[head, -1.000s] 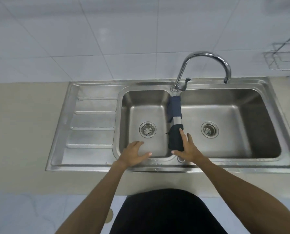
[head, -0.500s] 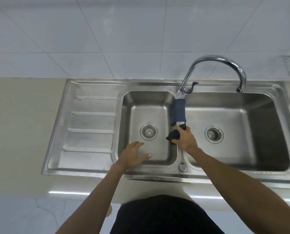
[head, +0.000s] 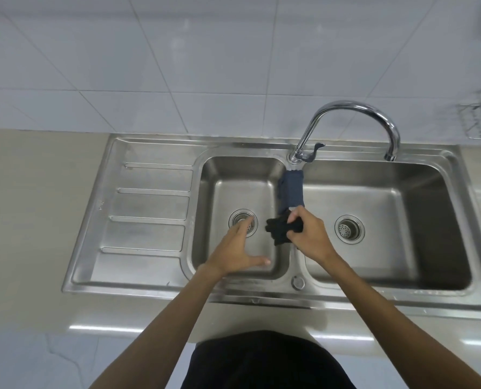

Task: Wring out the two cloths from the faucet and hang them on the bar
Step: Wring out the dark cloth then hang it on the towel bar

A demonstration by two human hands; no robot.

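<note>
The scene is bright and evenly lit with soft, cool white light from overhead. The steel sink [head: 152, 209] shows dull, smeared reflections, and the faucet [head: 354, 108] carries sharp highlights along its curve. Thin strips of glare lie on the glossy counter edge [head: 102, 328]. The right basin's far wall falls into deep shadow. Wide-angle distortion bends the tile lines and the sink rim toward the frame edges. The wire rack [head: 480, 116] at the far right looks soft and smeared.

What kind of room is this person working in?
Most likely a kitchen: a stainless double-bowl sink with a ribbed drainboard, a curved chrome faucet, and white wall tiles behind a beige counter.
</note>
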